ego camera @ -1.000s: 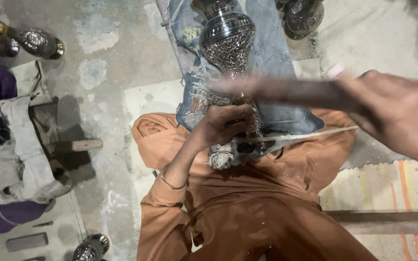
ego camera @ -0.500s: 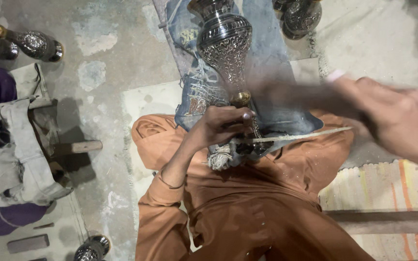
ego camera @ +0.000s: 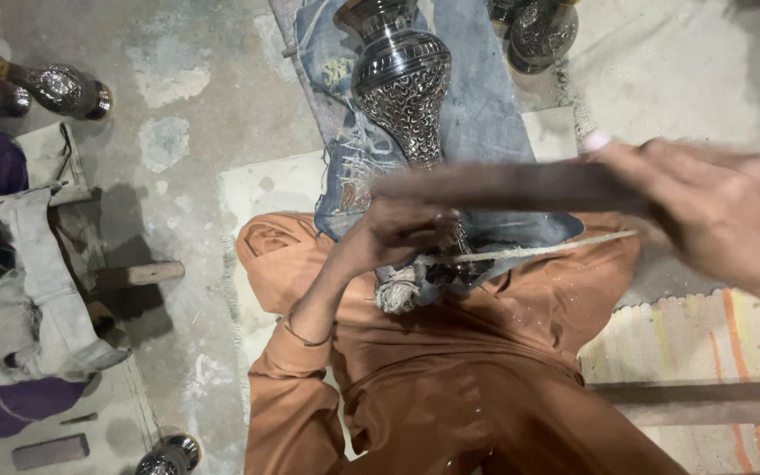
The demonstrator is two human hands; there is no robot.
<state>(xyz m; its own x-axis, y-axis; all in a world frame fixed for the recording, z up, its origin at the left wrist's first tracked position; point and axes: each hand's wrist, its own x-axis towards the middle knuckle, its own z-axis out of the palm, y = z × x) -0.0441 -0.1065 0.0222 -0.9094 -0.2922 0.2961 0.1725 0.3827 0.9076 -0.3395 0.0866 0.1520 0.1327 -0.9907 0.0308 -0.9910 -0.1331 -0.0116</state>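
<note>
An engraved silver metal vase lies on a piece of blue denim cloth in front of my lap. My left hand grips the narrow neck of the vase near its base. My right hand holds a dark wooden stick, blurred by motion, across the vase neck. A thin pale rod lies under the stick, across my brown-clothed knees.
Similar metal vases lie at the top left, top right and bottom. A hammer rests on the concrete floor at left beside another seated person. A striped mat is at right.
The dark stick in my right hand swings up and down over the vase neck. The vase and my left hand stay in place.
</note>
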